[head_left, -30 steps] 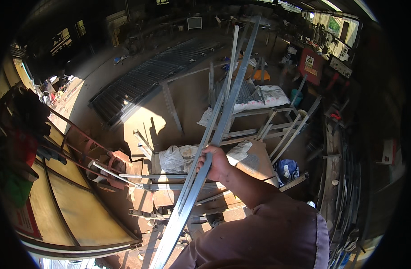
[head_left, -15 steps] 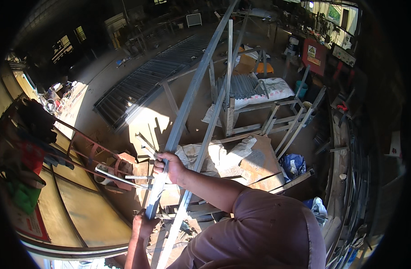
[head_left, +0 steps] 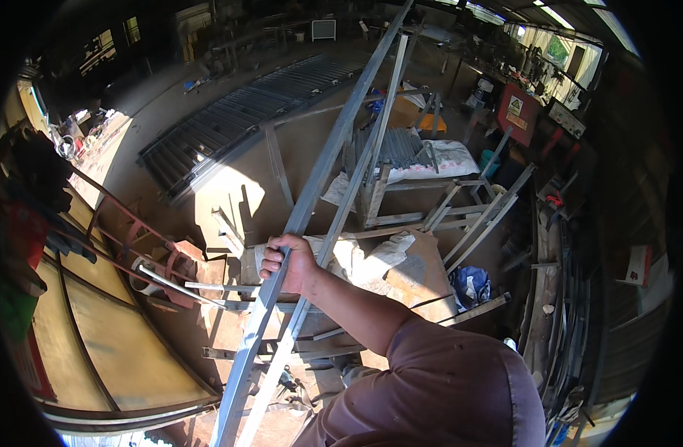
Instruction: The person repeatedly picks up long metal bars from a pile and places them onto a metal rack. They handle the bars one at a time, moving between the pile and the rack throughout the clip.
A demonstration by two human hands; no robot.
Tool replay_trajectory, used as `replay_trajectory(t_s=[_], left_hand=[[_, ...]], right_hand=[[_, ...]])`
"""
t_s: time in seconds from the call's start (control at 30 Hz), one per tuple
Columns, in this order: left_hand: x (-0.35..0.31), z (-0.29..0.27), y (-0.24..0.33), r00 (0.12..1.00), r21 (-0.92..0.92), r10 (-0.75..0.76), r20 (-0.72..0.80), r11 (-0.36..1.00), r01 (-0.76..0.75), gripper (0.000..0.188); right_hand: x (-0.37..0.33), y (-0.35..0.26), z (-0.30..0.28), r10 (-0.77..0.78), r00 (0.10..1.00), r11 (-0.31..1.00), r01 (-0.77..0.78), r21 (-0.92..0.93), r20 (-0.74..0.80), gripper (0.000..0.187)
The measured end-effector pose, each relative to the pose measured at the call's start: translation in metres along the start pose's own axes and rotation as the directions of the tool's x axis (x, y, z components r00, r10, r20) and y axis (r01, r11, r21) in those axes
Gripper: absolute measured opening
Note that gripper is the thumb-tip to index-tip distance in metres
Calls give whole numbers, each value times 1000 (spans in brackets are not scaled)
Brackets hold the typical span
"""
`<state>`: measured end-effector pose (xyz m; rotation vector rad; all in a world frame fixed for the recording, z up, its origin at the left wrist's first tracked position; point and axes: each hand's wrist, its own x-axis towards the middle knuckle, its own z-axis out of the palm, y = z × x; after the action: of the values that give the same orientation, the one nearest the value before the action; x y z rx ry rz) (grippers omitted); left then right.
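Observation:
My right hand point(head_left: 290, 262) is closed round a long square metal tube point(head_left: 314, 186), fingers wrapped over its side. This tube slants from the lower edge up to the top of the picture. Close along its right side runs a second long metal tube point(head_left: 280, 360), brightly sunlit at its near end. My right forearm passes over that second tube. My left hand does not show in the picture.
Ahead stands a metal frame point(head_left: 401, 218) beside a white sack point(head_left: 457, 157) and a stack of short tubes point(head_left: 403, 147). A dark slatted panel point(head_left: 229, 123) lies on the floor beyond. Yellowish panels point(head_left: 129, 339) stand at the left; long bars point(head_left: 556, 313) line the right.
My left hand has let go of the tube's near end and left the picture. My right hand still grips the tube. The view has shifted slightly.

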<state>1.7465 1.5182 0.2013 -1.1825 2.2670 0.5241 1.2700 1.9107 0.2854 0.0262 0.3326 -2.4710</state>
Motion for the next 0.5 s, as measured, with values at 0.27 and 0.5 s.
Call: replay_trajectory(t_s=[0.27, 0.5], left_hand=[[33, -3, 221, 927, 112, 315, -205, 948, -297, 31], [73, 11, 487, 663, -119, 749, -1, 658, -744, 38]], right_hand=[[95, -239, -34, -502, 854, 864, 490, -112, -135, 23], [62, 3, -120, 37, 934, 991, -80, -107, -354, 24]])
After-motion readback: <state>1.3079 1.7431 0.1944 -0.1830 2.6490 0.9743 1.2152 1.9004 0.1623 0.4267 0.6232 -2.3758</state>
